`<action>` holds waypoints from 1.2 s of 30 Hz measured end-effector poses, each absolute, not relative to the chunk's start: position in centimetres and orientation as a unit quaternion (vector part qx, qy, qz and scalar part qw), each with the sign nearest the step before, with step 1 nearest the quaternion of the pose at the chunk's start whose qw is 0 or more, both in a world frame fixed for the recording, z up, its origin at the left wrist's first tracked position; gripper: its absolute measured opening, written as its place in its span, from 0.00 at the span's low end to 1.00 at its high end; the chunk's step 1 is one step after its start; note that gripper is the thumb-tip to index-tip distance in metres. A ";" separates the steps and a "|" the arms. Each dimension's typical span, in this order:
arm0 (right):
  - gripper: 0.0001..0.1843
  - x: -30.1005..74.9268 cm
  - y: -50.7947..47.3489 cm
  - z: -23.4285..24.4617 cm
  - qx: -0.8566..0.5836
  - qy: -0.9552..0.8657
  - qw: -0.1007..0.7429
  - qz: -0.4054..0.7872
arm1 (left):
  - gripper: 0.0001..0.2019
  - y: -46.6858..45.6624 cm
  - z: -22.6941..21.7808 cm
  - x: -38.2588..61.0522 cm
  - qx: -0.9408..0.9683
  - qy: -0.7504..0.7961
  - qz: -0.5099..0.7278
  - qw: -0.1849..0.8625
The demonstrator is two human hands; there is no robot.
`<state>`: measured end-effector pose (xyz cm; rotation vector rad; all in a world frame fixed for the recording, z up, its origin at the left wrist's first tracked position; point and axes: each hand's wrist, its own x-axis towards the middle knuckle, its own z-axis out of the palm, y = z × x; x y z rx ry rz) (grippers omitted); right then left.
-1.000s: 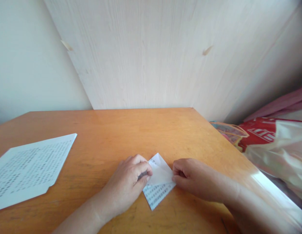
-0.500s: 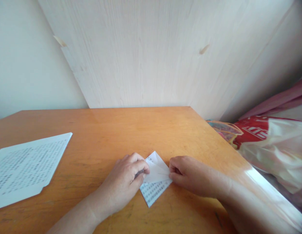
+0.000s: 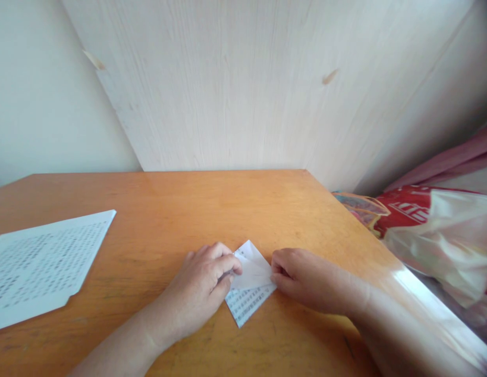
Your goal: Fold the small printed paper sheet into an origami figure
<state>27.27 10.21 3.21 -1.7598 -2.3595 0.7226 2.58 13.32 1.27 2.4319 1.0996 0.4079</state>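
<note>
Wooden table (image 3: 188, 204) | pale panel (image 3: 228, 99) behind | left hand (image 3: 207, 277) pinching folded paper (image 3: 251, 272) | right hand (image 3: 300, 277) gripping its right corner

Printed white sheets (image 3: 43, 267) lie at the left of a wooden bench (image 3: 180, 201), a notch in their near edge, the small print too blurred to read. A pale wood-grain panel (image 3: 228, 94) stands at the far edge beside a plain wall (image 3: 39, 94). Past the bench's right side, a red item (image 3: 408, 207) with white lettering sits beside what appears to be whitish plastic (image 3: 447, 235), below pink cloth (image 3: 440, 162).
</note>
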 end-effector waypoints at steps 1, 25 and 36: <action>0.09 27.2 10.2 3.2 -0.582 -0.775 0.055 0.238 | 0.11 13.3 1.3 2.6 0.880 0.398 0.145 0.215; 0.05 28.2 10.6 3.0 -0.557 -0.777 0.082 0.282 | 0.16 13.6 1.5 2.7 0.919 0.338 0.148 0.141; 0.05 28.1 10.7 3.2 -0.555 -0.780 0.075 0.279 | 0.21 13.7 1.6 2.6 0.943 0.276 0.116 0.144</action>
